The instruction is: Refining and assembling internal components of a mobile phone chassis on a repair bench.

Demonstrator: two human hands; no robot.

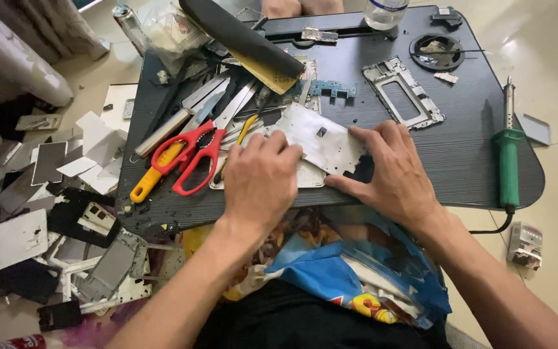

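Observation:
A thin silvery metal plate (321,139), with a small square hole, lies near the front edge of a dark lap table (460,155). My left hand (259,178) rests curled on the plate's left end, fingers pressing down on it. My right hand (392,168) lies flat on the plate's right end, fingers spread and thumb along its lower edge. Both hands hold the plate against the tabletop. Another pale flat part shows under the plate at its lower edge.
Red-handled scissors (188,158), a yellow-handled tool (153,178) and several metal strips lie left of my hands. A green soldering iron (507,161) sits at the right edge. A phone frame (405,94) and a bottle (382,13) stand farther back. Phone parts litter the floor (53,213).

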